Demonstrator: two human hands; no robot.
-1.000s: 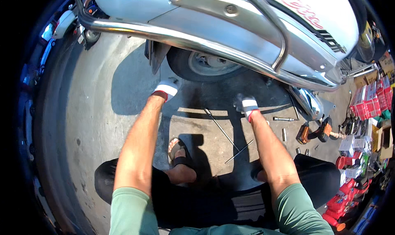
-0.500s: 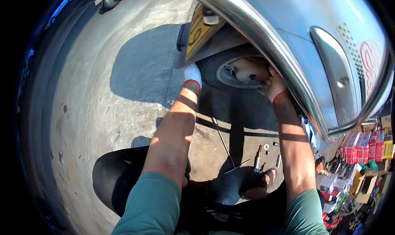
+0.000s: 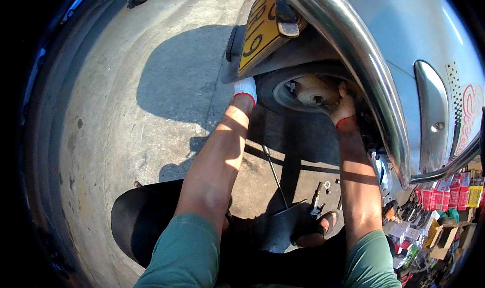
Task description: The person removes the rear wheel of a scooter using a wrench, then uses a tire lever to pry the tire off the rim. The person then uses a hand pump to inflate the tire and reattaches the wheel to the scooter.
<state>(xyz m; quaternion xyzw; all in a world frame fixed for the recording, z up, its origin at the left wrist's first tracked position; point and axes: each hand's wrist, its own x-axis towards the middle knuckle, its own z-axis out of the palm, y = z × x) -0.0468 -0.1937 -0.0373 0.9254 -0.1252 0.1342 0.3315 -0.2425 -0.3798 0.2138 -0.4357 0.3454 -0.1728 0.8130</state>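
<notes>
A scooter wheel with a black tyre (image 3: 268,88) and a pale rim (image 3: 281,97) sits under the scooter's rear end, a rusty brown hub (image 3: 316,95) inside it. My left hand (image 3: 245,87), in a white glove with a red cuff, is against the tyre's left side beneath the mudguard (image 3: 293,53); its fingers are hidden. My right hand (image 3: 345,106), gloved alike, is closed at the rim's right side, fingers bent beside the hub. Shadow hides just what its fingertips touch.
A chrome bar (image 3: 371,50) curves close above my right hand, along the light-blue body panel (image 3: 424,40). A yellow plate (image 3: 260,30) hangs above my left. On the concrete lie a long-handled tool (image 3: 275,174), a socket tool (image 3: 317,194) and a ring (image 3: 327,184). Boxes (image 3: 444,197) crowd the right.
The scooter's rear and the plate sit farther right in view, with more of the plate showing. Both hands stay at the wheel; the right hand's fingers show slightly more upright.
</notes>
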